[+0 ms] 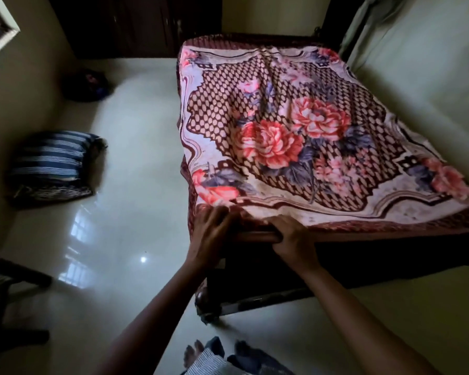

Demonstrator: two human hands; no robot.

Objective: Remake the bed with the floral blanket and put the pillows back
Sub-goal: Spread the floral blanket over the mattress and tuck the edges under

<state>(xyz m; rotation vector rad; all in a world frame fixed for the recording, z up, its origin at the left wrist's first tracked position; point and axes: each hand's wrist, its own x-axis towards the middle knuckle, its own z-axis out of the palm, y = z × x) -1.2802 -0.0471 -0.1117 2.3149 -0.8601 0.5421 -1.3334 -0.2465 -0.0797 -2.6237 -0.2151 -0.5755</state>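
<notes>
Holding floral blanket's (295, 136) near edge

Plush cloth blanket (295, 136), glossy floor (136, 163)

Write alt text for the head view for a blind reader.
Two hands work at the near edge of a spread-out floral blanket: the left hand rests on its corner, the right hand curls over the wooden bed rail. Striped pillows lie on the glossy floor to the left.

Floral blanket (295, 136) flat across bed (252, 236)
</notes>
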